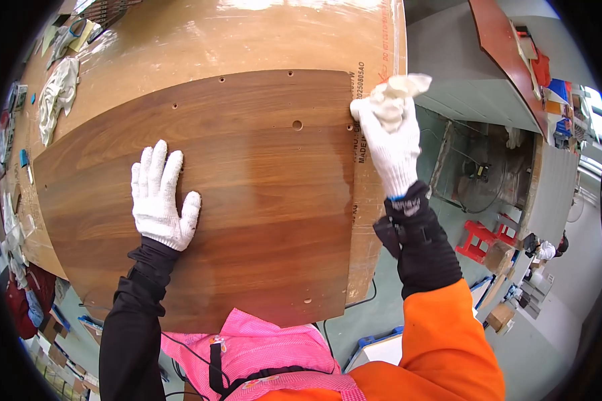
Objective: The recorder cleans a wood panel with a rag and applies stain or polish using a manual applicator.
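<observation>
A large brown wood-grain panel (261, 194) lies flat before me, with small holes along its far edge and one bigger hole near the far right. My left hand (159, 200), in a white knitted glove, rests palm down on its left part, fingers stretched. Just past the panel's right edge, my right hand (393, 150), gloved alike, is closed around a crumpled cream cloth (396, 93). Part of the cloth sticks out beyond the fingers. Whether cloth or hand touches the surface beneath, I cannot tell.
The panel lies on a work table covered in brown sheeting (247, 33). A white cloth (58, 97) lies at the table's left. To the right are a reddish-brown board (505, 57), red stools (476, 240) and a person (547, 248) farther off.
</observation>
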Action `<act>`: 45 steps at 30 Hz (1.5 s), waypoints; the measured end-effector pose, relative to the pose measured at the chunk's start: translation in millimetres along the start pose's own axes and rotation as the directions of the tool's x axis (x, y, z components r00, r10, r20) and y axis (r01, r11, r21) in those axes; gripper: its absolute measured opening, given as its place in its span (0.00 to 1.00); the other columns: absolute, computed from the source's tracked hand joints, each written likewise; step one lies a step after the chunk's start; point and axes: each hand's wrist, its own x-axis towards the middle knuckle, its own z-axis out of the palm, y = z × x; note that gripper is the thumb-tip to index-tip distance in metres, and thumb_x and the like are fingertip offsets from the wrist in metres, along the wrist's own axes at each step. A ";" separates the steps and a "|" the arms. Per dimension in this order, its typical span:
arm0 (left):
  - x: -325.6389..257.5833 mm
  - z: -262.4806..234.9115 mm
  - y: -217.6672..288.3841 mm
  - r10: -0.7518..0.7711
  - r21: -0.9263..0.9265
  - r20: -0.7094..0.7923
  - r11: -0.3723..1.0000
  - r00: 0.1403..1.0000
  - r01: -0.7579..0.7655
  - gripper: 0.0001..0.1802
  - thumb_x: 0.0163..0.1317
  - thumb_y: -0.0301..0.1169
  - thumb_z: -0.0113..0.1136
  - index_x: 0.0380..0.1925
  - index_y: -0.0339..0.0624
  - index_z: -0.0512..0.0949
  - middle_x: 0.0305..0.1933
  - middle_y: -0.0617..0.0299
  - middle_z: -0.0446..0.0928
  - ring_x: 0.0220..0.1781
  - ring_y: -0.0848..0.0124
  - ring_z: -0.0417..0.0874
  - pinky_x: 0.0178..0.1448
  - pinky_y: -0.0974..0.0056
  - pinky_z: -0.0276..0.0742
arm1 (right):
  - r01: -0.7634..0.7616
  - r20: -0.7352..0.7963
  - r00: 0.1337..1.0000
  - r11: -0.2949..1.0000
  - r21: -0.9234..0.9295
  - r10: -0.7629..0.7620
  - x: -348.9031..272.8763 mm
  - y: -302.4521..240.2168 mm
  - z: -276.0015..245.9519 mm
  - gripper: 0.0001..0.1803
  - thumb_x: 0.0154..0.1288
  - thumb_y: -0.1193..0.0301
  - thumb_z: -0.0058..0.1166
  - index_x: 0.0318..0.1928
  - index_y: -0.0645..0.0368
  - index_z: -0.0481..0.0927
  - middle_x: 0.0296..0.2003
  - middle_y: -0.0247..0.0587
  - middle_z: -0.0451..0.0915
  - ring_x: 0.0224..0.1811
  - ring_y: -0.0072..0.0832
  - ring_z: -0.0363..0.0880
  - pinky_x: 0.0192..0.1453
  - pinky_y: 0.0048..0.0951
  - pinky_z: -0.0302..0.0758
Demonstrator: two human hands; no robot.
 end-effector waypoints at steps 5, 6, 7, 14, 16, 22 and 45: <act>-0.4 0.0 0.7 -0.005 0.003 0.014 1.000 1.000 0.005 0.36 0.63 0.36 0.61 0.73 0.43 0.69 0.81 0.45 0.62 0.84 0.44 0.58 0.85 0.40 0.49 | 0.095 -0.004 0.995 0.970 -0.226 -0.099 55.3 0.7 8.5 0.20 0.63 0.67 0.69 0.49 0.62 0.76 0.40 0.38 0.84 0.40 0.22 0.82 0.47 0.27 0.80; -0.5 -0.3 0.8 -0.002 0.000 0.003 1.000 1.000 0.002 0.36 0.63 0.36 0.61 0.73 0.43 0.69 0.81 0.45 0.62 0.84 0.44 0.58 0.85 0.40 0.49 | 0.067 -0.023 0.997 0.971 -0.229 -0.075 57.3 -0.3 9.3 0.20 0.63 0.67 0.69 0.49 0.62 0.76 0.40 0.38 0.84 0.40 0.22 0.82 0.47 0.27 0.80; -0.7 -0.7 1.0 -0.006 0.000 0.013 1.000 1.000 0.006 0.36 0.63 0.36 0.61 0.73 0.43 0.69 0.81 0.45 0.62 0.84 0.44 0.58 0.85 0.40 0.49 | 0.070 -0.026 0.997 0.965 -0.254 -0.079 52.5 -2.1 8.0 0.20 0.63 0.66 0.70 0.48 0.62 0.76 0.39 0.37 0.83 0.40 0.21 0.82 0.46 0.27 0.80; 0.3 -0.5 0.3 -0.007 -0.002 0.015 1.000 1.000 0.007 0.36 0.64 0.38 0.61 0.73 0.43 0.69 0.81 0.45 0.62 0.83 0.44 0.58 0.85 0.40 0.49 | -0.165 0.073 0.983 0.984 -0.066 0.169 -33.6 -13.0 -14.7 0.20 0.66 0.81 0.65 0.54 0.59 0.73 0.43 0.30 0.77 0.44 0.15 0.78 0.52 0.20 0.78; -0.2 -0.3 0.4 -0.010 0.003 0.022 1.000 1.000 0.010 0.36 0.64 0.38 0.60 0.73 0.43 0.69 0.81 0.45 0.62 0.84 0.44 0.58 0.85 0.40 0.49 | -0.076 0.092 0.993 0.997 -0.016 0.077 -25.9 -13.6 -17.6 0.19 0.66 0.81 0.64 0.54 0.59 0.73 0.43 0.30 0.77 0.44 0.15 0.78 0.52 0.20 0.79; -0.1 0.3 0.5 -0.012 -0.003 0.011 1.000 1.000 0.012 0.38 0.61 0.38 0.64 0.73 0.44 0.69 0.81 0.47 0.61 0.83 0.44 0.58 0.85 0.39 0.49 | -0.012 0.002 1.000 0.997 -0.073 0.012 49.1 -9.3 4.3 0.20 0.63 0.74 0.69 0.52 0.62 0.74 0.43 0.32 0.81 0.44 0.17 0.80 0.52 0.22 0.80; 0.3 -1.4 -0.2 -0.008 -0.014 0.016 1.000 1.000 0.009 0.37 0.63 0.37 0.61 0.73 0.42 0.69 0.81 0.45 0.61 0.84 0.44 0.58 0.85 0.39 0.48 | -0.027 0.341 0.936 0.985 -0.169 0.084 96.9 -32.5 -10.1 0.18 0.64 0.74 0.66 0.53 0.62 0.77 0.37 0.33 0.86 0.41 0.17 0.83 0.49 0.22 0.79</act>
